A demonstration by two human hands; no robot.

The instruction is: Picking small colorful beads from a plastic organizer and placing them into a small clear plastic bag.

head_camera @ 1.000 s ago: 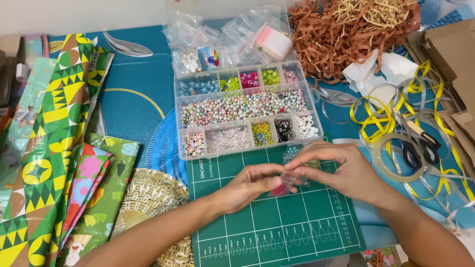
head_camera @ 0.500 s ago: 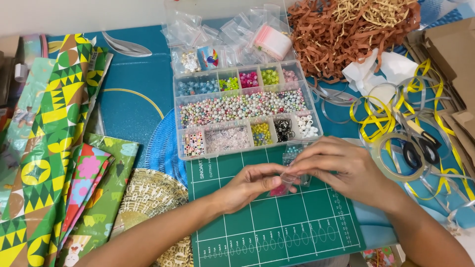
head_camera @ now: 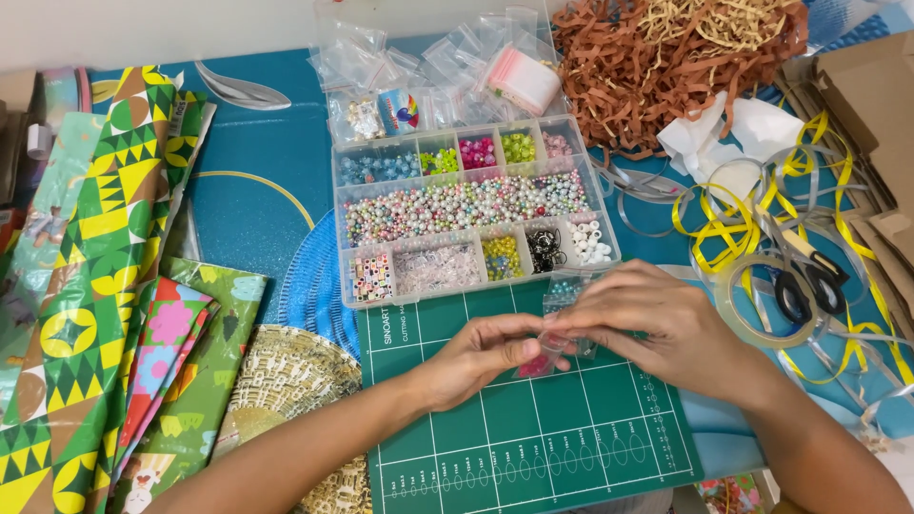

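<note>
- My left hand (head_camera: 481, 354) and my right hand (head_camera: 657, 324) meet over the green cutting mat (head_camera: 533, 438), which lies on the table nearest to me.
- Between them I hold a small clear plastic bag (head_camera: 552, 347) with something pink inside; it sits just above the mat, near its upper edge.
- My left fingers (head_camera: 528, 350) are pressed together, pinching the bag's lower left part.
- My right fingers (head_camera: 581, 319) curl in and pinch the bag from the top and right; the hand hides much of the bag.
- Left of the mat lies a round gold woven placemat (head_camera: 281, 381), and beyond it folded sheets of patterned wrapping paper (head_camera: 95, 286) in green, yellow and pink.
- Right of my right hand, a pair of black-handled scissors (head_camera: 809, 281) lies among yellow and silver ribbon (head_camera: 733, 233), beside a roll of clear tape (head_camera: 738, 295).
- Just past the mat's far edge stands a clear bead organiser box (head_camera: 466, 214), its compartments filled with beads of many colours.
- Behind the box lies a heap of small clear zip bags (head_camera: 447, 67).
- Farthest, to the right, is a pile of brown shredded paper (head_camera: 666, 57) with white tissue (head_camera: 733, 138) below it.
</note>
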